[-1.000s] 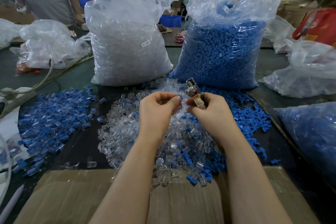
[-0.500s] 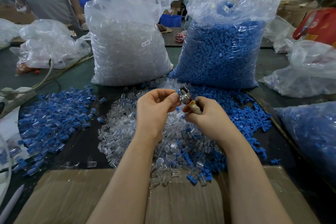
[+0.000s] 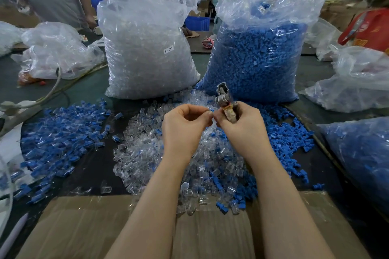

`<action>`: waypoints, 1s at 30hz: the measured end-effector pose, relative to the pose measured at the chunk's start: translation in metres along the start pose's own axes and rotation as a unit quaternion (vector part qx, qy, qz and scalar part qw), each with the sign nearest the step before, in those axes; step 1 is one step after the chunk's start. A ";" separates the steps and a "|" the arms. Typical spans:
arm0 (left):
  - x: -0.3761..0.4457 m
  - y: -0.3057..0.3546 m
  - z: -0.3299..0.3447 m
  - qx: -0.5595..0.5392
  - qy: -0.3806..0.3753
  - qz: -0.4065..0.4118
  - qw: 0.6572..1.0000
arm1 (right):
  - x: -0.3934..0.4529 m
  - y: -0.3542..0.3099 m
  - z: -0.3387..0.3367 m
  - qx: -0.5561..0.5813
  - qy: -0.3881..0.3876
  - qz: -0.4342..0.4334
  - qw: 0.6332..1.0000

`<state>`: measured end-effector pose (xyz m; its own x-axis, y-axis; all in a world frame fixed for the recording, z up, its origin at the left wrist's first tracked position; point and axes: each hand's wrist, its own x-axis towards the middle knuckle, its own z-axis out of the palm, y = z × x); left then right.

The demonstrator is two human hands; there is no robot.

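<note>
Both hands meet above the middle of the tabletop (image 3: 92, 166), fingertip to fingertip. The left hand (image 3: 185, 130) has thumb and forefinger curled in a pinch on a small piece (image 3: 211, 110) (only a fleck of blue shows, the fingers hide the rest). The right hand (image 3: 244, 132) is clenched round a tool (image 3: 223, 99), whose metal head pokes up out of the fist while the tan handle is buried in the palm. Piece and tool sit just beside each other; whether they touch, I cannot tell. Right beneath the hands lies the clear pile (image 3: 147, 153), spilling at the near edge onto the cardboard (image 3: 84, 227). A blue pile (image 3: 59, 132) spreads toward the left edge, apart from the clear one. Toward the far edge stand two full bags side by side: the clear bag (image 3: 147, 52) on the left and the blue bag (image 3: 256, 59) on the right, both upright with their tops open and crumpled.
</note>
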<state>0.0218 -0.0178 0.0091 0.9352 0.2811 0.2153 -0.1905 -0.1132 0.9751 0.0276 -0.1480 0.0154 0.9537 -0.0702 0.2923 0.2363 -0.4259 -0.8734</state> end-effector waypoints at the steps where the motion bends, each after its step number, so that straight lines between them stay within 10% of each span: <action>1: 0.000 0.000 0.000 0.003 0.000 0.001 1.000 | 0.000 0.000 0.001 -0.002 0.001 0.000 1.000; 30: 0.005 0.000 -0.009 -0.131 -0.021 -0.023 0.991 | -0.002 0.005 -0.006 -0.059 -0.136 0.017 0.989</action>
<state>0.0239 -0.0079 0.0109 0.9552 0.2405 0.1726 -0.2126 0.1515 0.9653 0.0254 -0.1554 0.0133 0.9792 0.1519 0.1347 0.1958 -0.5309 -0.8245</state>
